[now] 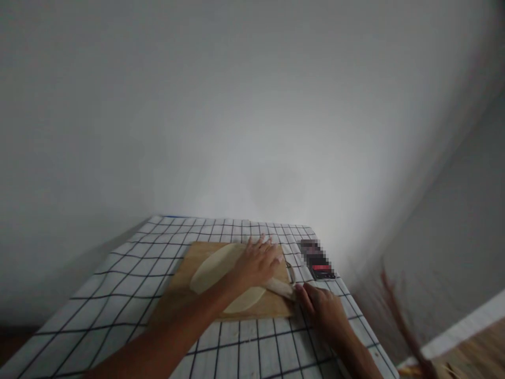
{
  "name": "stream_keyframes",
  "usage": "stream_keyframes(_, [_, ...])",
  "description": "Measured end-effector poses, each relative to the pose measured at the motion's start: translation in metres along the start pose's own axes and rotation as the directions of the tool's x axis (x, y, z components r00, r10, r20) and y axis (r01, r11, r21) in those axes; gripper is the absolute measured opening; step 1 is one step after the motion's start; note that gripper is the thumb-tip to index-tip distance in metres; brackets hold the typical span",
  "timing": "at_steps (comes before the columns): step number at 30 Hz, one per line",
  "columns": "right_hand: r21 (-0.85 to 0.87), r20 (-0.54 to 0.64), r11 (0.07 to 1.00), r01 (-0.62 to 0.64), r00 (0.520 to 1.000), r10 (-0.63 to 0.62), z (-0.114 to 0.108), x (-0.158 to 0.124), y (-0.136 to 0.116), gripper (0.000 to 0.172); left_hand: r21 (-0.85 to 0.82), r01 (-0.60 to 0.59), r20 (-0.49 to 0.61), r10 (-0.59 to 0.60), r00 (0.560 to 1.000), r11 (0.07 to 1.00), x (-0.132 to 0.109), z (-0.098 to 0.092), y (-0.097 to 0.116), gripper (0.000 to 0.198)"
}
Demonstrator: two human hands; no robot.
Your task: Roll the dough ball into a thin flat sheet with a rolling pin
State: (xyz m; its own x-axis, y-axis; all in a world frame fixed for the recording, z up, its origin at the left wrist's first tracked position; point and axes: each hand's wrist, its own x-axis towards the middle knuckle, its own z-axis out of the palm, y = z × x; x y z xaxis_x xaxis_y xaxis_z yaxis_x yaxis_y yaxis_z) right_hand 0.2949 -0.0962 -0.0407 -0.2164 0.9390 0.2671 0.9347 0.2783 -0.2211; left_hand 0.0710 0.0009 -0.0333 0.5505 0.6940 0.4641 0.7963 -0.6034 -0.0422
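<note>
A flat, pale sheet of dough [215, 268] lies on a wooden board [177, 284]. Across it reaches my left hand [258, 260], palm down with its fingers stretched and spread. That hand covers part of the dough, and I cannot tell whether it presses on the dough or on the rolling pin. Past the board's right edge, my right hand [321, 305] is closed around the near end of a light wooden rolling pin [280, 288]. The pin's other end disappears beneath my left hand and wrist.
A white cloth with dark grid lines [130, 279] covers the table. Behind the board's right side lies a dark, pixelated object [317, 260] with a red band. A pale wall [236, 131] rises behind the table. Blurred reddish-brown twigs [398, 305] stand at the right.
</note>
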Motion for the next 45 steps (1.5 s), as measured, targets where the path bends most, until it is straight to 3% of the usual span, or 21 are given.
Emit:
stream_keyframes(5, [-0.014, 0.087, 1.0, 0.008, 0.996, -0.007, 0.005, -0.03, -0.009, 0.034, -0.029, 0.075, -0.037, -0.076, 0.996, 0.997, -0.048, -0.02, 0.023, 0.052])
stream_keyframes(9, [-0.044, 0.109, 0.998, -0.037, 0.993, 0.041, 0.01, -0.048, -0.025, 0.023, -0.117, 0.056, -0.026, -0.059, 0.998, 0.992, -0.084, -0.049, 0.035, 0.051])
stream_keyframes(12, [-0.026, 0.106, 0.997, -0.067, 0.992, 0.069, 0.003, -0.049, -0.027, 0.019, -0.139, 0.018, 0.036, -0.013, 0.999, 0.99, -0.096, -0.07, 0.033, 0.051])
stream_keyframes(16, [0.071, 0.101, 0.997, -0.03, 0.995, 0.022, -0.015, -0.022, -0.009, 0.042, -0.049, -0.047, 0.08, 0.051, 0.995, 0.998, -0.078, -0.074, 0.014, 0.046])
stream_keyframes(19, [0.164, 0.118, 0.986, -0.02, 0.993, 0.0, -0.022, 0.004, 0.012, 0.055, 0.042, -0.112, 0.105, 0.107, 0.989, 0.993, -0.048, -0.057, 0.002, 0.036])
stream_keyframes(21, [0.208, 0.173, 0.978, -0.018, 0.985, -0.018, -0.021, 0.017, 0.022, 0.059, 0.057, -0.084, 0.096, 0.078, 0.992, 0.995, -0.03, -0.04, -0.001, 0.032])
stream_keyframes(24, [0.219, 0.238, 0.974, -0.051, 0.971, -0.003, -0.016, 0.023, 0.028, 0.063, 0.042, -0.008, 0.049, 0.006, 0.999, 0.999, -0.012, -0.017, 0.001, 0.041])
stream_keyframes(28, [0.116, 0.18, 0.989, -0.09, 0.981, 0.068, -0.011, 0.012, 0.021, 0.061, 0.009, 0.007, 0.011, -0.007, 1.0, 1.0, -0.013, -0.004, 0.007, 0.049])
stream_keyframes(32, [0.036, 0.161, 0.997, -0.072, 0.985, 0.066, -0.009, -0.01, 0.009, 0.046, -0.054, -0.008, -0.017, 0.007, 1.0, 0.998, -0.035, -0.017, 0.018, 0.049])
stream_keyframes(35, [0.042, 0.164, 0.998, -0.056, 0.985, 0.048, -0.008, -0.025, 0.007, 0.034, -0.163, -0.029, 0.031, 0.035, 0.999, 0.986, -0.057, -0.038, 0.02, 0.048])
stream_keyframes(37, [0.077, 0.157, 0.995, -0.067, 0.986, 0.054, -0.009, -0.03, 0.013, 0.029, -0.265, -0.006, 0.078, 0.028, 0.997, 0.964, -0.069, -0.05, 0.007, 0.047])
stream_keyframes(39, [0.135, 0.153, 0.986, -0.096, 0.985, 0.075, -0.013, -0.029, 0.022, 0.029, -0.317, 0.121, 0.076, -0.102, 0.992, 0.941, -0.077, -0.058, -0.017, 0.046])
stream_keyframes(42, [0.272, 0.113, 0.954, -0.128, 0.989, 0.1, -0.023, -0.013, 0.028, 0.039, -0.233, 0.251, 0.056, -0.245, 0.968, 0.939, -0.075, -0.06, -0.051, 0.048])
stream_keyframes(45, [0.463, 0.025, 0.882, -0.088, 0.996, 0.086, -0.032, 0.022, 0.012, 0.045, -0.098, 0.137, 0.023, -0.136, 0.99, 0.986, -0.061, -0.055, -0.054, 0.051])
